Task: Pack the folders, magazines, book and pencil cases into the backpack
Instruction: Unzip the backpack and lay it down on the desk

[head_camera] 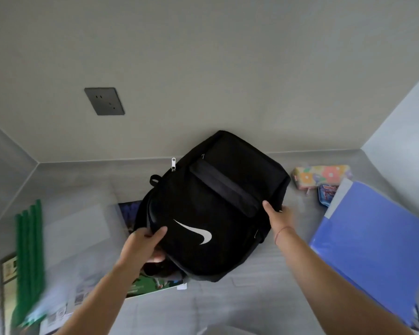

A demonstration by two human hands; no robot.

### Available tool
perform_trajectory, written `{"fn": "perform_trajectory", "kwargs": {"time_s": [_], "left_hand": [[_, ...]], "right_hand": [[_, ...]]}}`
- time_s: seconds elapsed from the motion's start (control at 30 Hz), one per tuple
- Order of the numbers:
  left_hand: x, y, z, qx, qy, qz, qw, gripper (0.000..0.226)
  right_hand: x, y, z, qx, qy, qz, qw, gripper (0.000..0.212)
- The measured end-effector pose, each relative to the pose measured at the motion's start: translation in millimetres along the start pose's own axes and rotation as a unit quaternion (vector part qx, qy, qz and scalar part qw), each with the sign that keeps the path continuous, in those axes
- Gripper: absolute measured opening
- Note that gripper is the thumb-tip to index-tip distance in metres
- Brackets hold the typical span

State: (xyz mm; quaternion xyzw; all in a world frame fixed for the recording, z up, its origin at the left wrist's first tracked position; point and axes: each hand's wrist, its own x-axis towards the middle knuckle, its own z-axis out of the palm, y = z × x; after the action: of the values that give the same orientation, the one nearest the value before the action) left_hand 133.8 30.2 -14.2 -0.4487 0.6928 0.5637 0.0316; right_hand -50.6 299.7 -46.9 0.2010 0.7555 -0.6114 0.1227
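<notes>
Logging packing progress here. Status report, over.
Left grip and right grip both hold black backpack. Magazine partly hidden under it. Blue folder and floral pencil case lie unpacked to its right.

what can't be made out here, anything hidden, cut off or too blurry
All in the head view:
- magazine: mostly hidden under the backpack, cover unreadable.
- backpack's inside: no opening shows, so its contents are unknown.
- small pencil case: partly covered by the blue folder.
- green folders: motion-blurred at the left.
- left hand: its fingers are tucked under the backpack.
</notes>
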Motion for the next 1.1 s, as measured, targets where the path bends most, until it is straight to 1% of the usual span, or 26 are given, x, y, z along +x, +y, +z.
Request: {"fn": "perform_trajectory", "kwargs": {"time_s": [0.07, 0.1, 0.17, 0.2, 0.23, 0.3, 0.37, 0.43, 0.53, 0.6, 0.63, 0.67, 0.7, 0.73, 0.77, 0.8, 0.83, 0.87, 0.9, 0.93, 0.97, 1.0, 1.03, 1.07, 1.1], "left_hand": [[19.4, 18.6, -10.8, 0.096, 0.063, 0.07, 0.991, 0.04], [26.8, 27.9, -12.2, 0.128, 0.083, 0.087, 0.985, 0.039], [42.7, 43.1, -9.2, 0.153, 0.091, 0.095, 0.98, 0.038], [47.4, 50.3, -5.8, 0.159, 0.09, 0.093, 0.979, 0.036], [51.0, 54.9, -2.7, 0.168, 0.093, 0.091, 0.977, 0.033], [50.4, 58.0, 3.6, 0.184, 0.105, 0.1, 0.972, 0.026], [46.4, 48.6, 10.6, 0.188, 0.096, 0.099, 0.973, 0.023], [37.7, 33.1, 22.2, 0.165, 0.067, 0.077, 0.981, 0.021], [16.4, 5.4, 46.4, 0.099, 0.002, 0.013, 0.995, 0.019], [-3.5, -10.4, 63.2, 0.064, -0.046, -0.024, 0.997, 0.021], [-12.8, -16.6, 69.1, 0.057, -0.062, -0.028, 0.996, 0.024], [-21.5, -21.1, 73.1, 0.062, -0.067, -0.018, 0.996, 0.029], [-27.9, -24.5, 73.9, 0.082, -0.055, 0.007, 0.995, 0.032], [-32.8, -27.1, 72.3, 0.106, -0.025, 0.041, 0.993, 0.033], [-36.5, -28.4, 68.3, 0.128, 0.014, 0.086, 0.988, 0.037], [-38.8, -30.1, 64.5, 0.154, 0.051, 0.145, 0.976, 0.043], [-39.3, -32.2, 61.5, 0.195, 0.077, 0.226, 0.951, 0.05], [-40.1, -33.1, 59.5, 0.253, 0.085, 0.318, 0.91, 0.056], [-38.6, -34.4, 58.8, 0.308, 0.079, 0.402, 0.859, 0.059], [-36.9, -34.7, 59.1, 0.353, 0.06, 0.467, 0.809, 0.061], [-32.7, -36.3, 60.6, 0.384, 0.034, 0.509, 0.77, 0.06], [-29.2, -35.8, 62.9, 0.397, 0.005, 0.538, 0.743, 0.058], [-25.4, -35.2, 66.0, 0.395, -0.019, 0.56, 0.728, 0.053], [-23.0, -33.6, 69.2, 0.387, -0.039, 0.57, 0.724, 0.045], [-21.5, -30.5, 71.9, 0.37, -0.057, 0.57, 0.732, 0.036]], "right_hand": [[-26.1, 29.1, 7.6, 0.025, -0.002, 0.025, 0.999, 0.042], [-40.5, 42.8, 10.8, 0.041, -0.004, 0.033, 0.999, 0.046], [-65.8, 63.3, 16.8, 0.06, -0.025, 0.064, 0.996, 0.048], [-74.6, 68.2, 18.9, 0.061, -0.038, 0.08, 0.994, 0.044], [-78.7, 69.9, 19.6, 0.056, -0.044, 0.085, 0.994, 0.039], [-74.8, 61.5, 17.4, 0.017, -0.035, 0.062, 0.997, 0.035], [-56.9, 46.0, 10.0, -0.016, -0.018, 0.033, 0.999, 0.034], [-30.8, 28.7, -1.2, -0.051, -0.006, -0.001, 0.999, 0.036], [9.3, 9.6, -20.1, -0.11, -0.002, -0.041, 0.993, 0.039], [25.2, -1.4, -32.7, -0.142, -0.015, -0.047, 0.989, 0.038], [28.8, -6.5, -37.9, -0.146, -0.022, -0.045, 0.988, 0.039], [30.4, -9.4, -42.1, -0.143, -0.029, -0.044, 0.988, 0.042], [28.8, -10.9, -44.9, -0.139, -0.038, -0.043, 0.989, 0.049], [24.8, -11.6, -47.1, -0.142, -0.043, -0.049, 0.988, 0.059], [18.5, -9.9, -49.1, -0.169, -0.04, -0.067, 0.983, 0.07], [9.6, -6.1, -51.1, -0.211, -0.03, -0.091, 0.973, 0.08], [-1.3, -2.4, -53.7, -0.247, -0.022, -0.119, 0.961, 0.086], [-14.3, 0.8, -57.2, -0.256, -0.028, -0.152, 0.954, 0.088], [-26.8, 5.3, -60.8, -0.244, -0.058, -0.19, 0.949, 0.087], [-39.2, 9.8, -64.1, -0.238, -0.107, -0.227, 0.938, 0.087], [-51.4, 14.2, -65.7, -0.255, -0.165, -0.257, 0.917, 0.088], [-61.5, 19.2, -66.4, -0.298, -0.217, -0.281, 0.886, 0.088], [-69.5, 24.5, -66.6, -0.343, -0.257, -0.3, 0.853, 0.086], [-74.8, 29.2, -65.8, -0.382, -0.282, -0.313, 0.822, 0.081], [-78.1, 32.1, -64.9, -0.404, -0.295, -0.317, 0.805, 0.074]]}}
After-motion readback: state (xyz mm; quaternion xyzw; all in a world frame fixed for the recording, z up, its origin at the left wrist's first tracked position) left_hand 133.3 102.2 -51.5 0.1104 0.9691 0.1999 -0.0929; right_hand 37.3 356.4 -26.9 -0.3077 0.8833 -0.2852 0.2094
